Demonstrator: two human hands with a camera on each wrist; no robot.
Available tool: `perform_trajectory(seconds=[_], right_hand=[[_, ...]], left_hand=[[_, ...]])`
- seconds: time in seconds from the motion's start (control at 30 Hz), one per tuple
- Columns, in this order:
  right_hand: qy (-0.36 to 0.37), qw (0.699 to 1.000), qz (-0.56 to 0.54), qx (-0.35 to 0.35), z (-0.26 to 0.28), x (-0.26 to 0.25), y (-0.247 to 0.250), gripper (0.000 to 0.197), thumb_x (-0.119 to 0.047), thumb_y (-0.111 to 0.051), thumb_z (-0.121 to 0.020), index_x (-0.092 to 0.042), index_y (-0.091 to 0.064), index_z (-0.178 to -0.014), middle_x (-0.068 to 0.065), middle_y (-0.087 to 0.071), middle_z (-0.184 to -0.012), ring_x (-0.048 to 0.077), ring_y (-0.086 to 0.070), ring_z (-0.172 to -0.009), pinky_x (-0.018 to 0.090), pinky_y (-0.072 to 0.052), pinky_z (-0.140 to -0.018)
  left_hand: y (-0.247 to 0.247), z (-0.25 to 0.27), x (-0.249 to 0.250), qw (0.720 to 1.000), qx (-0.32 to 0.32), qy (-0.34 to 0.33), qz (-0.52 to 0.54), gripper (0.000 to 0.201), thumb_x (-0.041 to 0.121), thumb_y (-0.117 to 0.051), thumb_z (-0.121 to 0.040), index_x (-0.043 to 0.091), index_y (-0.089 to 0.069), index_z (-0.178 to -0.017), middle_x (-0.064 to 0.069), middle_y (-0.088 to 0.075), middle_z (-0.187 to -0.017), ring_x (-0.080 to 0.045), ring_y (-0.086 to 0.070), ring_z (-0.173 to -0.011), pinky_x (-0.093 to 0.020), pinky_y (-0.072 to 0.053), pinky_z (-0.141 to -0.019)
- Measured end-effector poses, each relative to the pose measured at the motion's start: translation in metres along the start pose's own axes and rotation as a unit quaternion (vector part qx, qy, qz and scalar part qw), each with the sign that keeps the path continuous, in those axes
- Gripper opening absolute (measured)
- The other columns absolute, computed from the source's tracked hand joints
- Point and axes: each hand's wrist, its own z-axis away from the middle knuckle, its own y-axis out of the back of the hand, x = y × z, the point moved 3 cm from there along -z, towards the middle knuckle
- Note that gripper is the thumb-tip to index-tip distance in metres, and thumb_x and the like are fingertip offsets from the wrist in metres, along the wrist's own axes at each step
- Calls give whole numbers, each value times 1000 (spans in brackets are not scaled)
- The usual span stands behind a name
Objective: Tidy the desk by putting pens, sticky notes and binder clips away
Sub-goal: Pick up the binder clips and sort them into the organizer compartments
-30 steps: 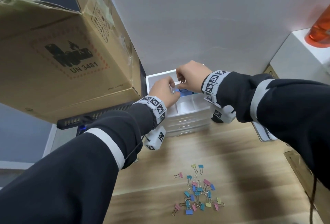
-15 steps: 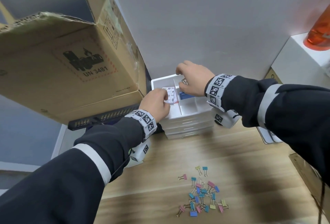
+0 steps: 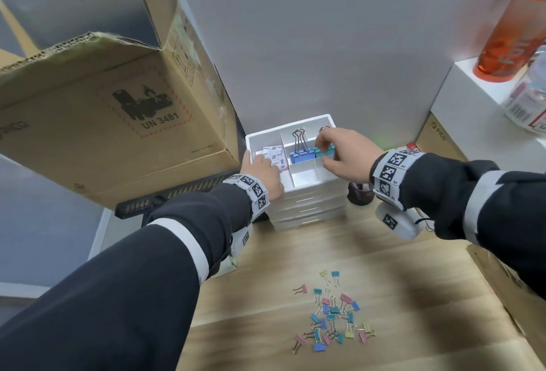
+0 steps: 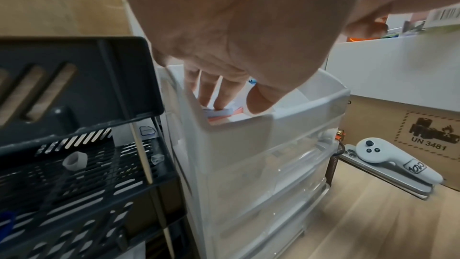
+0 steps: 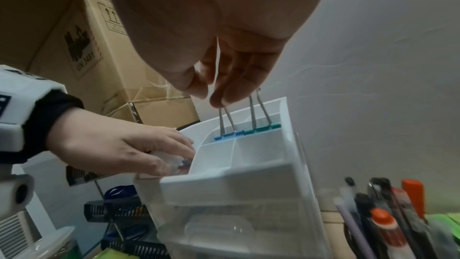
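Storage unit, white plastic with translucent drawers [image 3: 307, 208], standing on a pale wooden desk [image 3: 384, 267] against a grey wall; its open top tray is split into compartments. Left compartment: a small pad of sticky notes in printed wrapping [image 3: 273, 153], with the left hand [image 3: 261, 174] laid on it, fingers reaching down into the compartment and touching the pad, thumb at the tray's front wall; the wrist view shows the fingers fairly straight, not gripping. Rear middle compartment: a large blue binder clip [image 3: 301, 155] standing upright, wire handles raised. Just beside it to the right: a large teal binder clip [image 3: 325, 152], also upright, with the right hand [image 3: 344, 153] above it; whether thumb and forefinger pinch the clip or hover narrowly over it cannot be told. Front compartments show only white plastic. On the desk nearer the person: a loose scatter of small binder clips in pink, blue, teal and yellow [image 3: 332, 316], well apart from the unit. Right of the unit: a dark cup of pens [image 5: 388, 218]. Left: a brown cardboard box marked UN 3481 [image 3: 118, 122].
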Motion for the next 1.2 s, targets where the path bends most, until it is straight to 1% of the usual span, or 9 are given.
perform_trajectory(seconds=[0.07, 0.2, 0.3, 0.5, 0.6, 0.77, 1.0, 1.1, 1.2], right_hand=[[-11, 1000, -6, 2, 9, 6, -3, 23, -15, -57, -85, -20, -60, -107, -10, -62, -98, 6, -57, -66, 33, -51, -77], [-9, 1000, -8, 15, 23, 10, -14, 21, -14, -55, -87, -20, -63, -106, -11, -64, -92, 11, -58, -63, 34, -52, -77], [-9, 1000, -5, 12, 30, 12, -24, 19, -16, -53, -89, -21, -63, -105, -12, -64, -90, 11, -59, -63, 35, -53, -77], [-31, 999, -16, -11, 39, 19, -38, 17, -18, -53, -90, -25, -60, -104, -9, -68, -89, 10, -62, -68, 35, -55, -75], [-34, 999, -16, -12, 42, 20, -40, 17, -17, -53, -90, -24, -60, -104, -5, -69, -85, 13, -63, -69, 36, -55, -74], [-38, 999, -16, -13, 41, 23, -40, 17, -17, -53, -90, -24, -61, -103, -4, -70, -82, 10, -62, -68, 35, -55, -73], [-42, 999, -11, -28, 40, 23, -47, 18, -16, -54, -90, -21, -63, -104, -5, -70, -84, 16, -63, -73, 32, -53, -73], [-45, 997, 7, -59, 42, 25, -54, 17, -15, -55, -89, -19, -64, -103, -3, -70, -88, 19, -63, -80, 32, -52, -76], [-56, 993, 20, -104, 47, 31, -67, 9, -16, -57, -87, -23, -60, -91, -4, -69, -87, 19, -63, -79, 29, -49, -74]], left_hand=[[2, -2, 2, 1000, -1, -9, 9, 47, 37, -35, -92, 18, -54, -131, -6, -56, -131, -26, -43, -132, -63, -4, -117], [7, 1, 8, 998, 26, 13, 59, 50, 38, -41, -89, 20, -48, -134, -5, -55, -131, -30, -53, -124, -65, 0, -117], [5, 5, 10, 996, 26, 73, 47, 53, 43, -41, -90, 18, -46, -135, -10, -54, -134, -33, -46, -131, -65, 1, -118], [2, 5, 14, 993, 19, 112, 38, 60, 48, -36, -88, 15, -44, -138, -10, -56, -134, -33, -37, -138, -66, 4, -116], [3, 2, 14, 993, -4, 109, 47, 56, 47, -37, -88, 16, -47, -133, -7, -58, -130, -34, -34, -140, -67, 8, -115], [2, -3, 9, 993, 11, 89, 80, 42, 39, -44, -86, 17, -52, -120, -7, -59, -121, -31, -43, -130, -66, 4, -117], [-2, -6, 7, 994, 29, 77, 70, 45, 39, -47, -87, 17, -53, -126, -9, -58, -127, -32, -45, -130, -63, 1, -119], [1, 2, 9, 992, 89, 71, 48, 43, 38, -46, -87, 15, -58, -120, -11, -55, -124, -33, -46, -125, -58, -12, -120], [1, 16, 9, 979, 192, 16, 70, 29, 30, -48, -84, 12, -63, -102, -8, -58, -103, -30, -52, -102, -42, -43, -93]])
